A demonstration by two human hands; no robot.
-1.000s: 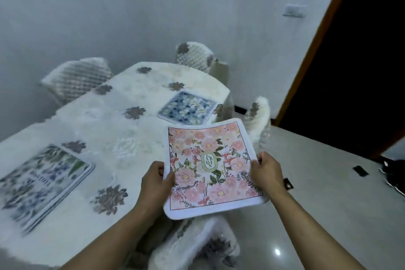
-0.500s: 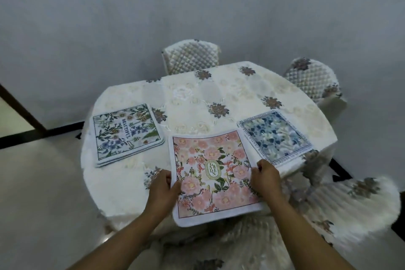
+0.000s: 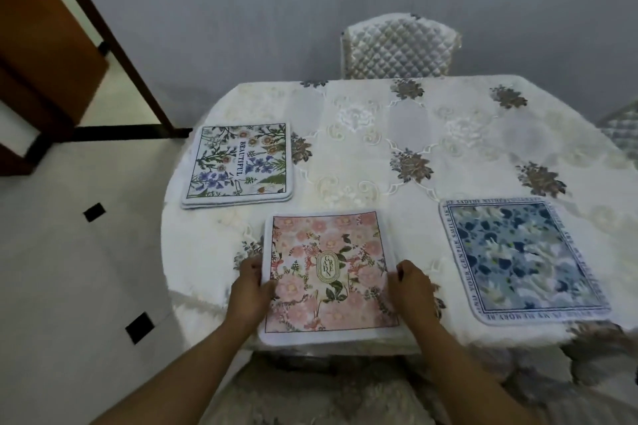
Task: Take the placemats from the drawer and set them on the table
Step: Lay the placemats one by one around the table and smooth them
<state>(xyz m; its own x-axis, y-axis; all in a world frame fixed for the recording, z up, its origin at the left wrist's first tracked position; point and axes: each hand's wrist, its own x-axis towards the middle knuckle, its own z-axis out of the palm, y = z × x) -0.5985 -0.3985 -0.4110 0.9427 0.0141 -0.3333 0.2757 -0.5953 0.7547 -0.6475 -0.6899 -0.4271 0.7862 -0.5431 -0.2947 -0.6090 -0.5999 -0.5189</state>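
Observation:
A pink floral placemat [image 3: 328,272] lies flat at the near edge of the table [image 3: 414,134], which wears a white embroidered cloth. My left hand [image 3: 250,290] grips the mat's left edge and my right hand [image 3: 412,290] grips its right edge. A small stack of white placemats with blue and green flowers and the word BEAUTIFUL [image 3: 240,164] rests at the table's left side. To the right lies a blue floral placemat [image 3: 521,259], flat, with lettering round its border.
A quilted chair [image 3: 397,46] stands at the far side of the table, another chair [image 3: 621,129] shows at the right edge, and a fluffy chair seat [image 3: 310,397] is just below my arms. A wooden door frame [image 3: 103,34] and tiled floor [image 3: 86,269] are on the left.
I have moved round to the table's near side and lowered the pink placemat from mid-air onto the cloth. Both hands keep their hold on its edges.

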